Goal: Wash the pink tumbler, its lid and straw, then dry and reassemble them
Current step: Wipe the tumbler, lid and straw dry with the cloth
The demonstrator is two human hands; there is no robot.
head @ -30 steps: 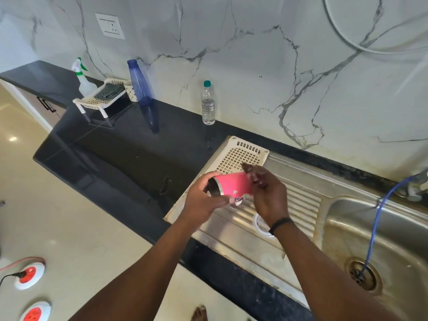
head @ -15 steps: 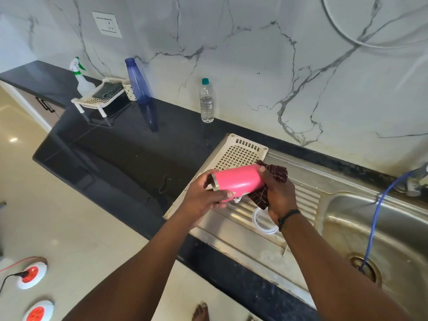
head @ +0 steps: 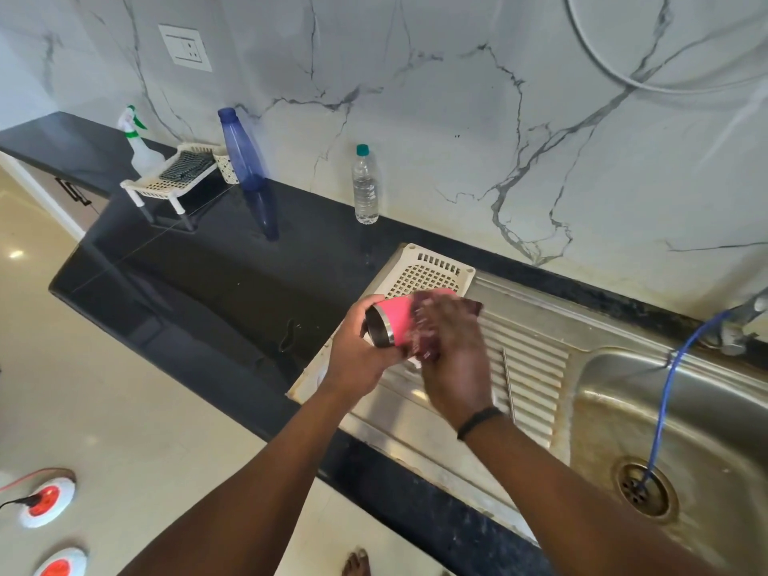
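Lying sideways, mouth leftward, pink tumbler (head: 397,320) gripped by left hand (head: 359,353), cloth-clutching right hand (head: 451,359)

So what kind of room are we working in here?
Most likely a home kitchen: a stainless steel sink with a ribbed drainboard set into a black stone counter, a marble-look wall behind, and water bottles standing against it.
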